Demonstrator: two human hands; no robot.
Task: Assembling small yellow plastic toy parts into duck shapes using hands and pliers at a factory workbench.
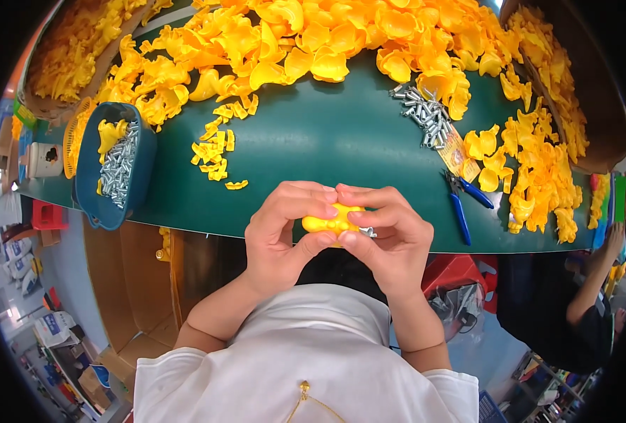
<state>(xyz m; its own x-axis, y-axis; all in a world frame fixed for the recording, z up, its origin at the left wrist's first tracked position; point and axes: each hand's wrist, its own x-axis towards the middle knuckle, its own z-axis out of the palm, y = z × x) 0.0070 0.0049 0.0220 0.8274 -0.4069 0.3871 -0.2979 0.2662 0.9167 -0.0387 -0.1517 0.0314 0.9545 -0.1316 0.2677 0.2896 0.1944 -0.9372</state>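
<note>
Between both hands, just past the table's near edge, I grip a small rounded yellow plastic piece (332,221). My left hand (283,227) pinches its left end between thumb and fingers. My right hand (392,236) closes on the other end, thumb below and fingers above. A bit of silvery metal (368,231) shows beside the right fingers; whether it belongs to the piece I cannot tell. The fingers hide much of the piece. To the right, blue-handled pliers (461,204) lie with handles spread toward me.
Loose yellow shells (327,42) are heaped along the far side of the green table (313,134). Small yellow strips (214,151) lie left of centre. Metal cylinders (425,116) sit at right. A blue basket (140,176) holds more metal parts. Another person's arm (594,275) appears far right.
</note>
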